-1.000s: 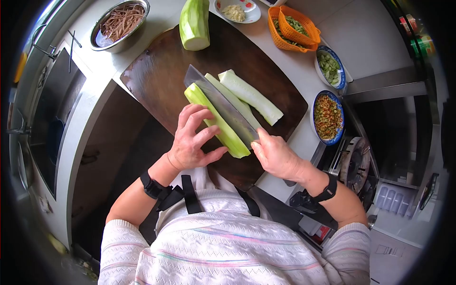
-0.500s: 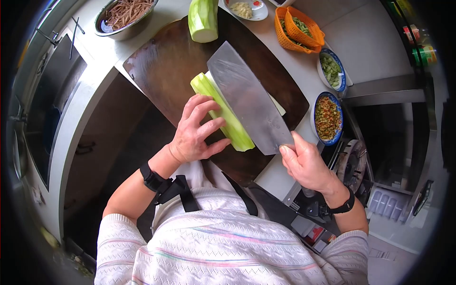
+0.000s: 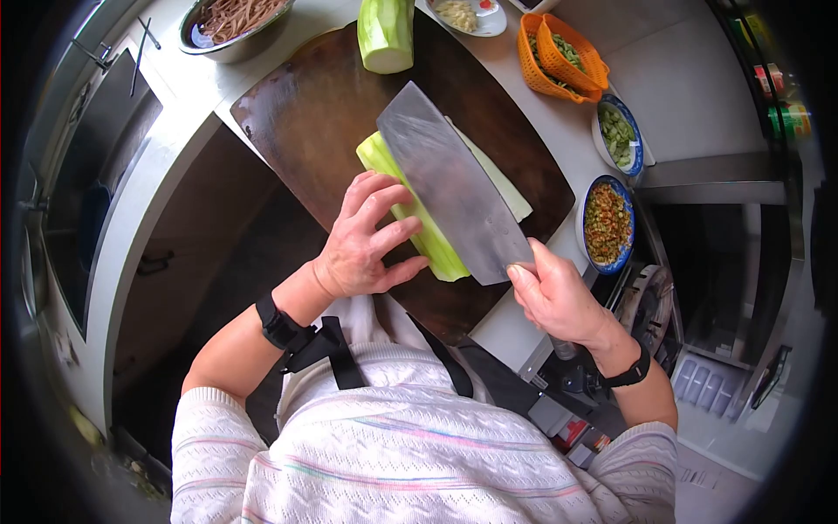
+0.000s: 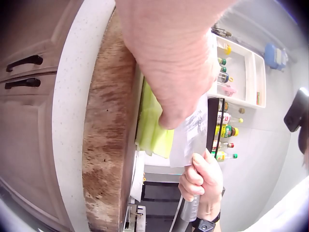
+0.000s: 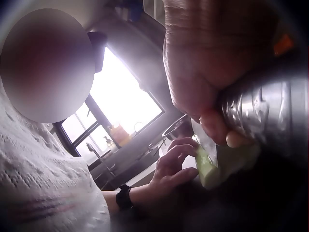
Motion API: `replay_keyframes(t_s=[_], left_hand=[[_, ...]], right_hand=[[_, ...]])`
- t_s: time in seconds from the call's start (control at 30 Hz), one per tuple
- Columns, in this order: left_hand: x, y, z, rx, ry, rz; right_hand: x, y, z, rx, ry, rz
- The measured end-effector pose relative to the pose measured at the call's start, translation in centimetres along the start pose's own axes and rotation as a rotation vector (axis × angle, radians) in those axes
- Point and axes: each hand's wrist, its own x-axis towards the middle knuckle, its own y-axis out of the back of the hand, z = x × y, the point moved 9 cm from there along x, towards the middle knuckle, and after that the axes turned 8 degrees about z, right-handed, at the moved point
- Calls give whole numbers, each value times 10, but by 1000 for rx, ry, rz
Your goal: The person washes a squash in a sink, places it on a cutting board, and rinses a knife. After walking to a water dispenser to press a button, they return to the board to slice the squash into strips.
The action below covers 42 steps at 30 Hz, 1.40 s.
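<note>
My right hand (image 3: pixel 559 293) grips the metal handle of a broad cleaver (image 3: pixel 458 196). The blade's flat side faces up, tilted beside a long peeled green squash piece (image 3: pixel 441 253) and overlapping its right side in the head view. On the left of this piece my left hand (image 3: pixel 362 244) holds it with bent fingers and thumb. A pale squash slab (image 3: pixel 506 188) lies partly hidden behind the blade. Under them is a dark wooden chopping board (image 3: pixel 305 113). In the left wrist view the blade (image 4: pixel 190 140) stands right alongside the squash (image 4: pixel 153 123).
A larger peeled squash (image 3: pixel 386 39) lies at the board's far edge. Around the board are a metal bowl (image 3: pixel 240 52) of brownish strips, a plate (image 3: pixel 491 24) of chopped garlic, orange baskets (image 3: pixel 572 65), and blue-rimmed bowls of green slices (image 3: pixel 616 135) and chopped mix (image 3: pixel 608 218).
The cleaver has turned from nearly edge-on to flat side up, and my right hand has moved right. Lately the blade has shifted slightly back over the squash. My left hand keeps its hold.
</note>
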Motion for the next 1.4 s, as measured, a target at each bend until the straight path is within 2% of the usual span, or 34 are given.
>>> replay_keyframes(t_s=[0.23,0.4,0.63,0.7,0.77,0.8,0.93,1.1,1.13,1.3,1.4], left_hand=[[1,1,0,-16,-4,11],[2,1,0,-10,4,-1],[1,0,-1,-32,1,3],[2,1,0,-28,-9,3],[0,1,-1,-25,-1,-2],[0,1,-2,-19,0,4],[3,0,1,-11,-21,-13],[0,3,1,34,6,25],[0,3,2,31,7,23],[-1,7,2,52,45,52],[-3,7,2,61,43,49]], right_hand=[[-2,3,4,19,-65,-13],[22,-13,2,6,-8,-8],[-3,-6,-10,-119,46,-34],[6,-21,-8,-133,21,-70],[21,-40,-7,-225,232,60],[22,-45,3,-165,175,91],[23,-41,5,-105,188,142],[26,-34,9,-72,118,50],[22,-31,7,-76,161,66],[11,-15,5,-18,130,40],[4,2,-2,-8,26,92]])
